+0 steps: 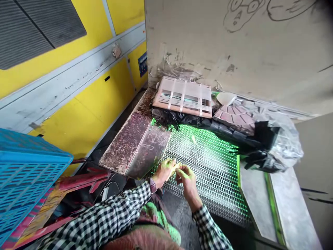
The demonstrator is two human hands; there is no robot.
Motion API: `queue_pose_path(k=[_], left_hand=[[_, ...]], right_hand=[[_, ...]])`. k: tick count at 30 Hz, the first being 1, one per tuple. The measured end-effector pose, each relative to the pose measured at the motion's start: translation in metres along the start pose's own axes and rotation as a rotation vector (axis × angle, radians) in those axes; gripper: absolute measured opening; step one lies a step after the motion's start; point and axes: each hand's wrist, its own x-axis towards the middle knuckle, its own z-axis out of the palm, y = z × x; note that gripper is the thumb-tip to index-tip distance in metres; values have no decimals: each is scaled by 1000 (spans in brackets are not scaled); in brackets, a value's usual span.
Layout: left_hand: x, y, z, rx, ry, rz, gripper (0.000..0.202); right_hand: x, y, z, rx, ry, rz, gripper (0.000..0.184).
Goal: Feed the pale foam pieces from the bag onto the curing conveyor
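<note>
Above the near part of a metal mesh belt (203, 173), my two hands meet. My left hand (162, 173), with a dark band at its wrist, is closed on a small pale yellowish piece (172, 171). The fingers of my right hand (187, 180) pinch at the same piece from the right. Its exact kind cannot be made out, as the fingers cover much of it. Farther up the belt, in green-white light, lies another small pale piece (194, 139).
Black plastic (203, 122) hangs across the belt opening beneath a taped framed panel (186, 97). Metal side plates (130, 146) flank the belt. A blue plastic crate (28, 173) stands left, near a yellow machine (85, 107). Crumpled clear plastic (288, 139) lies right.
</note>
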Motion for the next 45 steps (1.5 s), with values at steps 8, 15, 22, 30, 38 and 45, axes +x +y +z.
queue_pose_path(k=[8,15,22,30,38,45], left_hand=[[-5,-19,34,-59,54,-110,31],[-9,-17,56,-48,-44,-139,42],[-14,-22,55,-161,-216,-275,45],[-16,-39,51,-137,-56,-222,44],[-24,-43,51,-131,-20,-90,57],[-27,-31,53,-275,-120,-177,38]], right_hand=[[14,1,-90,-571,159,-143,37],[-18,0,-75,-394,-224,-405,36],[-1,24,-78,-275,-67,-133,41],[14,12,-94,-773,190,-156,36],[-15,8,-83,-486,-303,-289,38],[-12,20,-82,-396,25,-256,30]])
